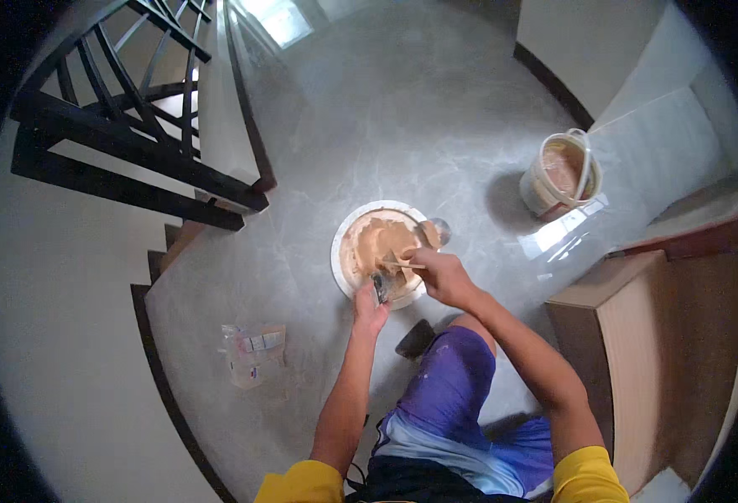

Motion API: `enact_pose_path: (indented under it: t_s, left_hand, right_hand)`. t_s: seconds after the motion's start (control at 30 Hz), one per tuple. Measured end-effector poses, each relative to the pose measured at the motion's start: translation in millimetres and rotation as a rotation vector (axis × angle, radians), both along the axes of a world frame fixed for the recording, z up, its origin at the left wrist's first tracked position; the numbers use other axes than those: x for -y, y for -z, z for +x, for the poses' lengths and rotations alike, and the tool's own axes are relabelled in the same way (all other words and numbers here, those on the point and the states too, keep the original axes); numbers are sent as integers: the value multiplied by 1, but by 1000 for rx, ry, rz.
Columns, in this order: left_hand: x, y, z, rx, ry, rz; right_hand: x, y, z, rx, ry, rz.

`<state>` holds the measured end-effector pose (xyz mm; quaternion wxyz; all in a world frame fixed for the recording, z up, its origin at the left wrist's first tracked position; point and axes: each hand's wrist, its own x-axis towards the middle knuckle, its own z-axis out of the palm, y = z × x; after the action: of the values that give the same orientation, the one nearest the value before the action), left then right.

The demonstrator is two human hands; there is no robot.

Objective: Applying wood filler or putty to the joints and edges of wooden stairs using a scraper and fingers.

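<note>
A round white shallow tub or lid [336,243] lies on the floor in front of me, its inside smeared with tan paste [377,237]. My left hand [371,310] is closed at its near edge around a small item [379,288] with dark and shiny parts; its kind is unclear. Over the paste, my right hand [444,277] grips a thin, light-coloured handle or stick [407,266] whose far end points toward the item in my left hand. At the tub's right rim sits a small clear, round-looking piece [443,230] with tan paste beside it.
A white bucket [540,191] with reddish-brown contents stands at right. A dark flat object [416,338] lies by my knee. Clear plastic packaging [254,354] is on the floor at left. Black railing [134,159] rises at upper left, a wooden cabinet [608,335] at right.
</note>
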<state>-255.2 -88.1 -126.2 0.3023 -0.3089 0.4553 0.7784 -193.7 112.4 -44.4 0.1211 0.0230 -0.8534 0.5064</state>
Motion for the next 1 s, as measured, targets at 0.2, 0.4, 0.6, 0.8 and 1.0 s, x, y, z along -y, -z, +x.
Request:
enact_pose_path:
  t_s: [0.2,0.4,0.6,0.8,1.0]
  left_hand:
    - [-60,-112,40,-210,142,186]
    - [-80,-167,69,-390,327,272]
    - [-135,-203,118,-656,632,262]
    - [-188,-219,173,-426,824,446]
    - [-208,-237,207,-295,963,356]
  right_hand:
    - [-31,-67,81,-309,133,542]
    - [-74,-120,165,-436,254,875]
    - [-82,-199,244,-447,379,814]
    - [-121,-219,357,-342,376,1017]
    - [-148,-185,504,-398,1089,601]
